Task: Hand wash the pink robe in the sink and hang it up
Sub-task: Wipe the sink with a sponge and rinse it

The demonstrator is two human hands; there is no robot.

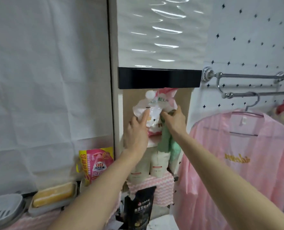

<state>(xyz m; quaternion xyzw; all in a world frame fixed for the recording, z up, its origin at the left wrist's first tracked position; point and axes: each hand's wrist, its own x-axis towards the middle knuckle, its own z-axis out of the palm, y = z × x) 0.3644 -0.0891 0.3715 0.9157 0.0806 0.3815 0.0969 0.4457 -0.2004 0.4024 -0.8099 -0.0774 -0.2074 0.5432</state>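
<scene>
Broadly, a creased white sheet (46, 80) covers the wall on the left, and beside it stands a tall cabinet (162, 30) with a glossy, wavy white door and a black handle strip. Right of the cabinet, the pink robe (237, 163) hangs on a hanger (249, 112), whose hook is over the lower bar of a chrome towel rail (254, 76) on the tiled wall. The robe is spread wide, with yellow lettering across it.

Under the cabinet door is an open shelf holding a crumpled white-and-pink bag (156, 105). Both hands reach up to it. The left hand (136, 128) lies flat against the bag's left side, fingers straight. The right hand (174, 118) has its fingers curled onto the bag's crumpled front. A green cloth (166, 140) hangs just below that hand; whether the hand also holds it, I cannot tell.

Lower in the cabinet stand white bottles (159, 165) on a pink-and-white cloth (161, 188). A black pouch (141, 209) stands in front, and a pink pouch (98, 163) leans against the sheet. On the counter sits a soap dish (53, 196) with a yellow bar, and a grey dish (3, 208) is near it.
</scene>
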